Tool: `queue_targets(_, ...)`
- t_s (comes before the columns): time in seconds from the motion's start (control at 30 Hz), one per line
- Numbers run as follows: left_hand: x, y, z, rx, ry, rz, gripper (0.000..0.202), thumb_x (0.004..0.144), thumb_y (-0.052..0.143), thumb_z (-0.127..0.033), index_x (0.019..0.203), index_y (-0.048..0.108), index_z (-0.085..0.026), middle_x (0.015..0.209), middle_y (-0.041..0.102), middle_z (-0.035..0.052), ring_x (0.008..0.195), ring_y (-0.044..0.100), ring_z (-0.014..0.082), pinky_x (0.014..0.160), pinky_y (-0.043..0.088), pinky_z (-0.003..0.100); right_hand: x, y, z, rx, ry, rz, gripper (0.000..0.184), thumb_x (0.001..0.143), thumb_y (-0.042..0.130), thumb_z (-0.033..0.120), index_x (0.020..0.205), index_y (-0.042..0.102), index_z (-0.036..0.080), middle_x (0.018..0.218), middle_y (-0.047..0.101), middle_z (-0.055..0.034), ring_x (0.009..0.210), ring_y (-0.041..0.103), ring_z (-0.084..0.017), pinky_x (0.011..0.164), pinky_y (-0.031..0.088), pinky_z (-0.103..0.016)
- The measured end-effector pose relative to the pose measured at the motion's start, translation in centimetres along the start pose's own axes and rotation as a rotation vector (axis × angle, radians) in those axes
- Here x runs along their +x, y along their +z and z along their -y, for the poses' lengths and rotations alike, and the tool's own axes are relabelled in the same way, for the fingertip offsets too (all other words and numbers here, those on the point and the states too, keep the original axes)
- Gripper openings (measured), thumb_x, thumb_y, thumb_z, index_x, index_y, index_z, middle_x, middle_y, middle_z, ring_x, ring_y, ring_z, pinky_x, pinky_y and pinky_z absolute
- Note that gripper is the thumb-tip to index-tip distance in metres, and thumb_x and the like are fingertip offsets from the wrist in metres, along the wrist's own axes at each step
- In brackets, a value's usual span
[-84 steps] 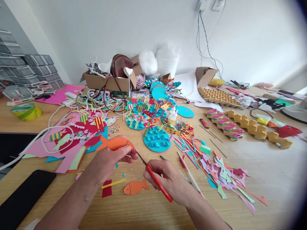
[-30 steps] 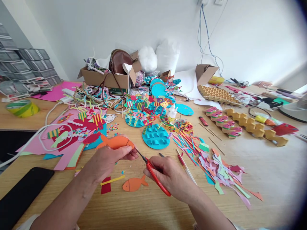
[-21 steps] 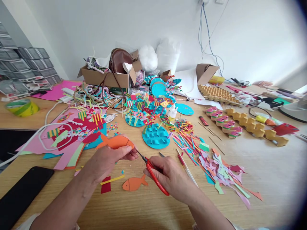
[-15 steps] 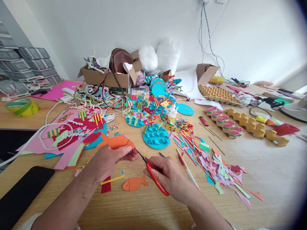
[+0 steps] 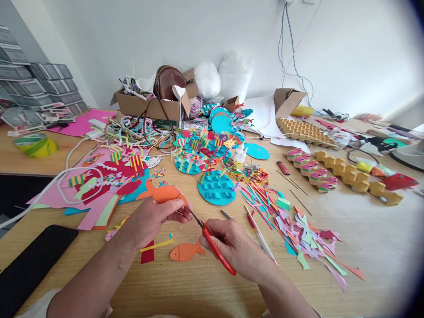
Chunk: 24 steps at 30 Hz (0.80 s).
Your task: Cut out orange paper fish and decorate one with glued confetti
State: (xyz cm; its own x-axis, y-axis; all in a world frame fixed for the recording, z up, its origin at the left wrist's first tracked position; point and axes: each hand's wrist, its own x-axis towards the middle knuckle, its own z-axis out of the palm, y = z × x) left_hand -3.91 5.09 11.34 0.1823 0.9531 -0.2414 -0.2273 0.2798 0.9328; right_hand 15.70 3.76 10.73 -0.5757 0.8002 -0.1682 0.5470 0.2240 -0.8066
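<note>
My left hand [image 5: 162,216] pinches an orange paper fish [image 5: 164,193] near its head end, the tail pointing left. Red-handled scissors [image 5: 217,248] are in my right hand [image 5: 228,245], their narrow blades reaching the edge of that fish by my left fingertips. Whether the blades are parted is too small to tell. Flat on the table below lies a second orange fish [image 5: 186,252], with a drawn eye and a curved head line. Beside it are a dark red paper piece [image 5: 147,255] and a yellow strip [image 5: 159,245].
A blue disc with paper loops [image 5: 217,187] lies ahead. Paper scraps [image 5: 309,238] and egg carton pieces [image 5: 354,174] are on the right. A black phone [image 5: 39,251], a white cable [image 5: 24,212] and coloured paper sheets [image 5: 89,216] are at left. A cardboard box [image 5: 139,106] stands behind.
The view has shifted slightly. Both hands, the held fish and the scissors keep nearly the same positions relative to each other.
</note>
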Motion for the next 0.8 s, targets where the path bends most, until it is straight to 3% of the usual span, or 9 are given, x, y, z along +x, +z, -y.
queue_targets(0.3, 0.4, -1.0, -0.4, 0.085, -0.065, 0.226, 0.012, 0.072, 0.06, -0.022, 0.071, 0.07, -0.014, 0.066, 0.068, 0.0021, 0.064, 0.064, 0.0135, 0.057, 0.05, 0.021, -0.2, -1.0, -0.5, 0.09, -0.012, 0.111, 0.033, 0.087, 0.048, 0.037, 0.061, 0.041, 0.018, 0.054, 0.038, 0.0066, 0.051, 0.032, -0.007, 0.045, 0.024, -0.019)
queue_targets(0.8, 1.1, -1.1, -1.1, 0.133, -0.195, 0.425, 0.01, 0.072, 0.06, -0.021, 0.074, 0.068, -0.015, 0.072, 0.069, 0.0022, 0.067, 0.065, 0.0137, 0.06, 0.051, 0.019, -1.0, -2.8, 0.6, 0.075, 0.049, 0.229, 0.034, 0.086, 0.05, 0.036, 0.058, 0.042, 0.017, 0.052, 0.035, 0.0064, 0.049, 0.031, -0.007, 0.044, 0.024, -0.019)
